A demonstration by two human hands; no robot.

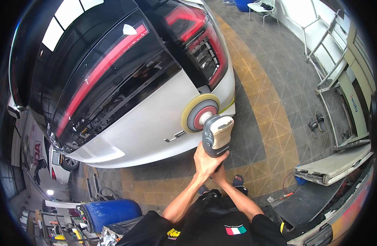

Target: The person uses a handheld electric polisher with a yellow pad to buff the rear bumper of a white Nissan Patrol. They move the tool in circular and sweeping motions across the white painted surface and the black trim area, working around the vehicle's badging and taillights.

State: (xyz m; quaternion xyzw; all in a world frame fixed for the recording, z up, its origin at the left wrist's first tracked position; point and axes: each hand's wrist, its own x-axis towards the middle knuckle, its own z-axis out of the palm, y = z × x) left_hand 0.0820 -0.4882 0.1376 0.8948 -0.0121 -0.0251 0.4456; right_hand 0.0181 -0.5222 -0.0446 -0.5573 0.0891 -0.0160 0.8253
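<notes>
A car polisher with a dark grey body and a worn beige cover is in both my hands. My left hand wraps round its lower body. Just behind and lower, my right hand is closed on the grip, its fingers partly hidden. The round polishing pad, with a yellow rim, appears to rest against the white tailgate of a car, close below the right tail light. A red light strip runs across the car's dark rear panel.
A blue drum lies at the lower left beside cluttered shelves. Panels are stacked at the right, near a metal frame and a pair of sandals. Another white car is at the far left. A white chair stands at the back.
</notes>
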